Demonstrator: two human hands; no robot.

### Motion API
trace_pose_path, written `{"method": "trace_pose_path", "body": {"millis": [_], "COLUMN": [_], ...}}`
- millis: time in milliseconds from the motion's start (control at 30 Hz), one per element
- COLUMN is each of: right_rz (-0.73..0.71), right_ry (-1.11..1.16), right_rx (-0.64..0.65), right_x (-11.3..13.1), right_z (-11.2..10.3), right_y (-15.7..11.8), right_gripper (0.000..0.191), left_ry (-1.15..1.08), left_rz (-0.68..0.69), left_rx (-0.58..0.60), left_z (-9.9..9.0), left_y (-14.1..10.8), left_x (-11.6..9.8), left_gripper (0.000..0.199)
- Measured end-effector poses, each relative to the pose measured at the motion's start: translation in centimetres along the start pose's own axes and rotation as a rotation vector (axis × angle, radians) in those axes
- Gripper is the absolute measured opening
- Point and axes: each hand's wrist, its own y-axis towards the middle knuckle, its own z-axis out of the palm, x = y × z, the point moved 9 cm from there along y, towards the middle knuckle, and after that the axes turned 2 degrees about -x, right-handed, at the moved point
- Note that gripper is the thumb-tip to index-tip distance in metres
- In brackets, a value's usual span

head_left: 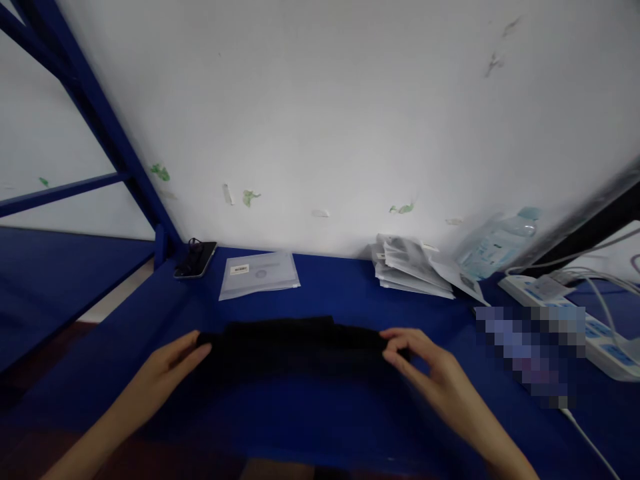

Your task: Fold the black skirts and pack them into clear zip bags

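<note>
A long black piece of cloth [290,333] stretches sideways between my two hands, above the blue table. It is folded into a narrow strip with a raised part along its far edge; what kind of cloth item it is does not show. My left hand [173,363] pinches the left end between thumb and fingers. At the other end, the thumb and fingers of my right hand [423,357] grip the cloth's right corner. A flat translucent zip bag [260,273] with a small barcode label lies beyond the cloth.
A phone [203,260] with a dark hair tie or cord on it lies at the back left. Several stacked plastic bags [415,270], a clear bottle [500,243] and a white power strip [610,350] with cables are on the right. A white wall [320,133] stands behind.
</note>
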Motion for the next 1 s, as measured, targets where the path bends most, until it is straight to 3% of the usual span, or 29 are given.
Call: {"method": "trace_pose_path", "body": {"millis": [100,200,333,467,567,700,767,933,1000], "right_rz": [-0.01,-0.002,0.085,0.296,0.353,0.273,0.271,0.494,0.508], "right_ry": [-0.107,-0.224,-0.268,-0.243,-0.205,-0.172,-0.129,-0.11,-0.173], "right_rx": [-0.109,-0.12,-0.204,-0.219,-0.204,-0.203,-0.226,-0.286,-0.342], "right_x": [-0.9,-2.7,-5.1,-7.9,-8.4,-7.0,-6.8,-10.0,-10.3], "right_z": [0.1,1.4,0.1,-1.3,-0.5,0.4,0.0,-2.0,-3.0], "right_y": [3.5,5.2,3.6,0.4,-0.6,-0.3,-0.4,-1.8,-2.0], "right_gripper": [0.03,0.034,0.041,0.05,0.055,0.045,0.043,0.045,0.044], "left_ry": [0.131,0.318,0.43,0.489,0.499,0.459,0.44,0.44,0.437], "left_rz": [0.037,0.099,0.287,0.527,0.512,0.46,0.451,0.417,0.418], "left_rx": [-0.023,-0.092,-0.265,-0.136,-0.073,-0.085,-0.088,-0.003,0.029], "left_z": [0.4,0.8,0.4,2.5,3.8,4.6,5.1,7.5,8.4], "left_y": [2.7,4.1,2.5,-0.6,-1.7,-2.0,-2.0,-2.1,-2.1], "left_x": [-0.2,-0.1,-1.5,-2.7,-1.6,-0.1,-0.1,-1.0,-1.4], "left_gripper": [0.037,0.026,0.04,0.036,0.033,0.032,0.033,0.039,0.044]}}
